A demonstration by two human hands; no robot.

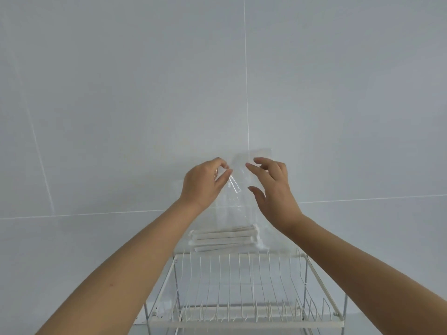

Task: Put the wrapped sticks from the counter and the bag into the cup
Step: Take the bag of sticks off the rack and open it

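Observation:
A clear plastic bag [238,209] hangs in the air in front of the tiled wall. Several paper-wrapped sticks [225,238] lie sideways at its bottom. My left hand [205,182] pinches the bag's upper left edge between thumb and fingers. My right hand [273,187] is at the bag's top right with fingers spread, its fingertips at the bag's mouth; I cannot tell if it grips the plastic. No cup and no counter are in view.
A white wire dish rack [242,286] stands directly below the bag, its upright tines pointing up. A grey tiled wall [121,93] fills the background. A white socket strip [157,313] sits low behind the rack's left leg.

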